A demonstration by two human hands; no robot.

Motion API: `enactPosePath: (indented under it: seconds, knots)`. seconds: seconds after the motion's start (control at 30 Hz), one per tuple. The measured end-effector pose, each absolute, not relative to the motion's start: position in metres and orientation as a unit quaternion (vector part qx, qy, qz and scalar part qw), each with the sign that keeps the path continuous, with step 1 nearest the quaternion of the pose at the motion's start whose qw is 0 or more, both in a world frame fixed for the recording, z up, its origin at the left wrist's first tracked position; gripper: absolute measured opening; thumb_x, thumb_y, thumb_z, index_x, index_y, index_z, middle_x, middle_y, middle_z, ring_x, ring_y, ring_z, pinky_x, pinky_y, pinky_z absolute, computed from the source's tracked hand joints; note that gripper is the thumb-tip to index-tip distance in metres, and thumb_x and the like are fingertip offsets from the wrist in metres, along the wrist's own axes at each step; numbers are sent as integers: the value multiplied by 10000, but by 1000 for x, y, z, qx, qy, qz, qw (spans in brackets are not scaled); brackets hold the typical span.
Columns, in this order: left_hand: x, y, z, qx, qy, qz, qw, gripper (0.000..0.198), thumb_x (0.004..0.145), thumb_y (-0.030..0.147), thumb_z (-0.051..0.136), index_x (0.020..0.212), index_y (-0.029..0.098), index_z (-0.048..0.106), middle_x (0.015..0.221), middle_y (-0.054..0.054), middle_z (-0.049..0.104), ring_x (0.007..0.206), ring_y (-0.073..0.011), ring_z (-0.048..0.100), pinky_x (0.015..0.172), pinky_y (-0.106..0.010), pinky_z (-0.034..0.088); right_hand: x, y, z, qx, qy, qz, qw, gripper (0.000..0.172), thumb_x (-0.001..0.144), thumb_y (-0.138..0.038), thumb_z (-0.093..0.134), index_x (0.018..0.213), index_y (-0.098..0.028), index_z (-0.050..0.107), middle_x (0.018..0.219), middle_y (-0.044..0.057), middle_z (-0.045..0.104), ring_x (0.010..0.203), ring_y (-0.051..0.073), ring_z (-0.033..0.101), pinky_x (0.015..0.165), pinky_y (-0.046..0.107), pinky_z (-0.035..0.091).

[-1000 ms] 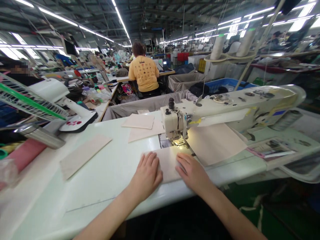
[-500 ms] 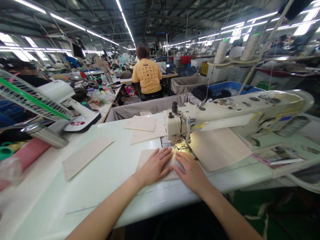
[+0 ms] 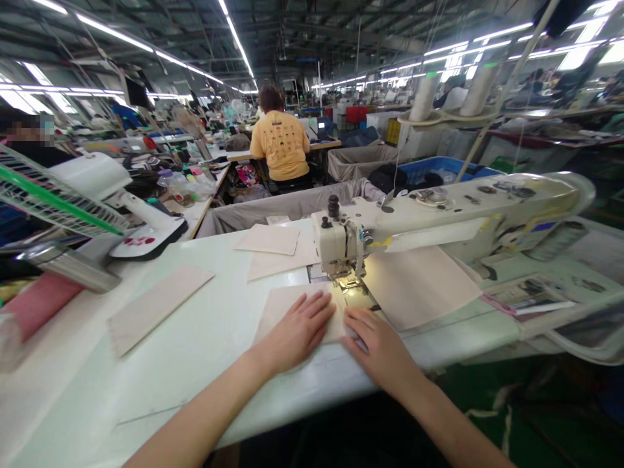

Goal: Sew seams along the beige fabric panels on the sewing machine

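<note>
The open left hand (image 3: 297,331) and right hand (image 3: 377,344) press flat on a fabric panel (image 3: 287,309), unclamped, on the table (image 3: 195,325) before the sewing machine (image 3: 336,247) in a factory hall (image 3: 312,39).

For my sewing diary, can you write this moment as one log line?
left hand: flat on beige fabric panel | right hand: at panel's edge | presser foot: beside panel | white sewing machine: needle area lit

bright overhead ceiling tubes (image 3: 114,32) | warm glow on fabric panel (image 3: 338,315) | wide-angle bending at frame edges
</note>
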State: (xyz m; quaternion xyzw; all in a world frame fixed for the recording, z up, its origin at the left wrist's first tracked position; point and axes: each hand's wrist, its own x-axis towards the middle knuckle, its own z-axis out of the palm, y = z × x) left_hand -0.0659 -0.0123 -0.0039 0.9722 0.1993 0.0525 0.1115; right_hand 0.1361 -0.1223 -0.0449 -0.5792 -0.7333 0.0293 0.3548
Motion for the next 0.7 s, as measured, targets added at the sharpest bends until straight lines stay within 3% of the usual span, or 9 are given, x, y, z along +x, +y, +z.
enactPosePath:
  seconds: [0.23,0.4,0.7]
  knots:
    - [-70,-50,2,979,138,58,140,444,1029,235,448,1471,193,464,1498,-95,513,1413,-263,436,1207,-480,318,151,-144,-39,-530,-782,11,328,302,1004,-247,491,1250,-169,649,1219,114,709,1151,257,640,1016,456,541]
    - [-67,-23,-2,976,147,73,144,424,1026,243,461,1448,235,497,1479,-89,532,1392,-259,461,1191,-496,337,152,-114,-36,-537,-784,5,311,236,994,-240,522,1151,-170,683,1170,115,717,1110,267,642,976,454,548]
    - [-59,25,-3,976,131,92,146,389,1027,254,449,1398,203,550,1446,-112,552,1348,-261,493,1176,-492,354,149,-76,-24,-567,-771,19,290,140,980,-203,558,990,-178,695,1082,94,707,1046,242,626,945,417,517]
